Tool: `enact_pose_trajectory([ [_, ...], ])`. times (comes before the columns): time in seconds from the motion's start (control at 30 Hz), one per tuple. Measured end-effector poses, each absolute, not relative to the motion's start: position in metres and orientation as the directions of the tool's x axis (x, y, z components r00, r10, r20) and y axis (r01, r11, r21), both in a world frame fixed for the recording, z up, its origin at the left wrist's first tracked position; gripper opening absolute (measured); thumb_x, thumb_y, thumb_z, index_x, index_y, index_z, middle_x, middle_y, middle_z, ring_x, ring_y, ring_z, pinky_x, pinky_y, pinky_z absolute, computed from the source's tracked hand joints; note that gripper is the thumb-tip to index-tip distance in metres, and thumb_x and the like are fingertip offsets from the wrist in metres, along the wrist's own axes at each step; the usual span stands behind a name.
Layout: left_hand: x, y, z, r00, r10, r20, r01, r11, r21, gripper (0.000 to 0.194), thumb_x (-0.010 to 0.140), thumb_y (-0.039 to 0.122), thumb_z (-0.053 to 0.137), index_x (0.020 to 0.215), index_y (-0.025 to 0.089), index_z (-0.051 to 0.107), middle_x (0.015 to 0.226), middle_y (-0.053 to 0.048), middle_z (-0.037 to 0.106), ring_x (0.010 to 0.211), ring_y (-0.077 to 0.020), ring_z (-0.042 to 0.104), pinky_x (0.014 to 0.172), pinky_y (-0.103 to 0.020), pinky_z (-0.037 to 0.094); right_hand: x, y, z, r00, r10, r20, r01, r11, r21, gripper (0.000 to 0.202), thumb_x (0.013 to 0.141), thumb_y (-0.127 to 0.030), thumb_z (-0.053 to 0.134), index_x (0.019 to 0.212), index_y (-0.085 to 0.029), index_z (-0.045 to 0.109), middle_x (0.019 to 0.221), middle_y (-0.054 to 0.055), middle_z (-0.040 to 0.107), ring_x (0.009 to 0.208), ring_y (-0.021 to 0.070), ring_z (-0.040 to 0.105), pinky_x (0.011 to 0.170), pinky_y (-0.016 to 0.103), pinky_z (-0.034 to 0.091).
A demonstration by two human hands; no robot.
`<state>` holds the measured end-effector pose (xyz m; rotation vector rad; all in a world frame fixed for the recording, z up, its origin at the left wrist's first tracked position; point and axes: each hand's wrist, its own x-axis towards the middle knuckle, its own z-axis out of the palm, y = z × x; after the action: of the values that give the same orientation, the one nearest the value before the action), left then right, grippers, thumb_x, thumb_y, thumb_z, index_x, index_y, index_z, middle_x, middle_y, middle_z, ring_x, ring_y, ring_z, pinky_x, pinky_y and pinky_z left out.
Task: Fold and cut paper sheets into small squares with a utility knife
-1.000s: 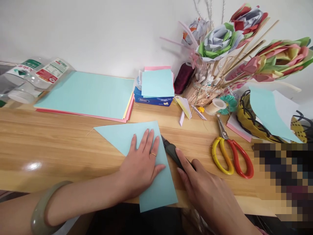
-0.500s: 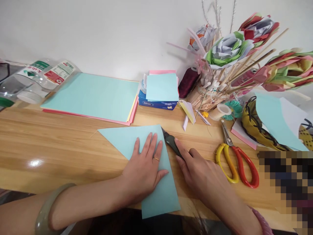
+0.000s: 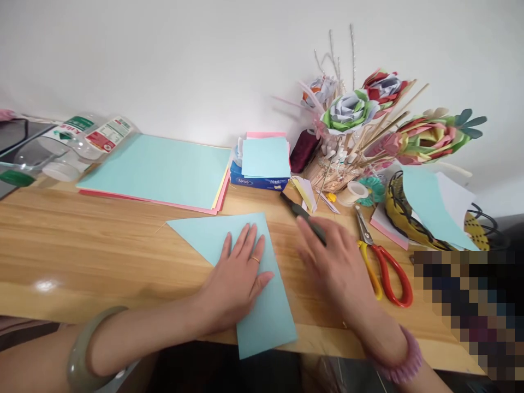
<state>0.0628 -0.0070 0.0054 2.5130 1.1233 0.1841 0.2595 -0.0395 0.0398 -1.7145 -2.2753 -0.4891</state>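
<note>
Light-brown wooden tabletop (image 3: 102,240) in the head view: left hand (image 3: 235,278) lies flat, fingers spread, on the pale-blue angular paper sheet (image 3: 268,311); right hand (image 3: 339,267) grips a slim dark-grey knife (image 3: 297,208), tip beyond the sheet's right edge. Knife-work step imo, any next stroke calls for a steady sheet

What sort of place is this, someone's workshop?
It looks like a small paper-craft spot, perhaps at home, though the pictures don't settle that. A stack of coloured paper and scissors lie on the wooden table, paper flowers stand behind, and the left hand presses a light-blue sheet.
</note>
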Motion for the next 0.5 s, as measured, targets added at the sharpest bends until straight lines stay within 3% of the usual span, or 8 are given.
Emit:
enact_pose_trajectory([
  [0.07, 0.057, -0.005, 0.008, 0.611, 0.792, 0.007, 0.636, -0.496, 0.591, 0.058, 0.098, 0.046, 0.02, 0.145, 0.012, 0.029, 0.155, -0.012, 0.015, 0.143, -0.0246, 0.005, 0.114, -0.054, 0.018, 0.246, -0.061, 0.038, -0.419, 0.845, 0.331, 0.894, 0.448, -0.012, 0.043, 0.094, -0.036, 0.042, 0.126, -0.009, 0.053, 0.125, 0.018, 0.056, 0.118, 0.0265, 0.051, 0.094, 0.042, 0.046],
  [0.17, 0.049, -0.002, 0.009, 0.442, 0.896, 0.029, 0.482, -0.265, 0.835, 0.052, 0.098, 0.046, 0.02, 0.14, 0.021, 0.036, 0.154, -0.006, 0.023, 0.143, -0.0188, 0.014, 0.115, -0.044, 0.022, 0.231, -0.09, 0.027, -0.546, 0.816, 0.192, 0.822, 0.566, -0.064, 0.06, 0.091, -0.055, 0.042, 0.131, -0.011, 0.05, 0.137, 0.012, 0.051, 0.128, 0.0241, 0.044, 0.1, 0.041, 0.044],
  [0.23, 0.045, 0.001, 0.007, 0.336, 0.942, 0.001, 0.358, -0.129, 0.925, 0.049, 0.097, 0.048, 0.024, 0.135, 0.022, 0.042, 0.15, -0.005, 0.032, 0.14, -0.0181, 0.025, 0.115, -0.04, 0.024, 0.23, -0.103, 0.018, -0.585, 0.793, 0.169, 0.797, 0.601, -0.06, 0.054, 0.09, -0.052, 0.046, 0.13, -0.015, 0.052, 0.138, 0.009, 0.049, 0.13, 0.0219, 0.041, 0.101, 0.04, 0.043],
  [0.33, 0.043, 0.004, 0.003, 0.252, 0.967, -0.049, 0.188, 0.001, 0.982, 0.048, 0.096, 0.051, 0.028, 0.13, 0.022, 0.046, 0.143, -0.006, 0.044, 0.135, -0.02, 0.035, 0.113, -0.04, 0.028, 0.239, -0.11, 0.016, -0.603, 0.766, 0.222, 0.768, 0.632, -0.098, 0.036, 0.094, -0.031, 0.045, 0.125, -0.016, 0.056, 0.132, 0.007, 0.055, 0.127, 0.0188, 0.044, 0.101, 0.036, 0.044],
  [0.4, 0.042, 0.005, 0.002, 0.249, 0.965, -0.079, 0.115, 0.052, 0.992, 0.046, 0.095, 0.052, 0.031, 0.127, 0.022, 0.048, 0.139, -0.005, 0.048, 0.132, -0.0214, 0.04, 0.111, -0.039, 0.032, 0.248, -0.112, 0.026, -0.541, 0.796, 0.271, 0.781, 0.595, -0.191, 0.034, 0.094, -0.019, 0.039, 0.123, -0.015, 0.057, 0.128, 0.007, 0.059, 0.122, 0.0173, 0.05, 0.098, 0.033, 0.046],
  [0.5, 0.042, 0.005, 0.005, 0.264, 0.958, -0.112, 0.085, 0.093, 0.992, 0.042, 0.093, 0.051, 0.036, 0.122, 0.024, 0.051, 0.136, -0.004, 0.051, 0.127, -0.0225, 0.045, 0.106, -0.038, 0.038, 0.265, -0.117, 0.051, -0.206, 0.914, 0.35, 0.879, 0.33, -0.344, 0.036, 0.094, -0.019, 0.035, 0.12, -0.02, 0.059, 0.115, 0.005, 0.067, 0.103, 0.0177, 0.064, 0.083, 0.03, 0.055],
])
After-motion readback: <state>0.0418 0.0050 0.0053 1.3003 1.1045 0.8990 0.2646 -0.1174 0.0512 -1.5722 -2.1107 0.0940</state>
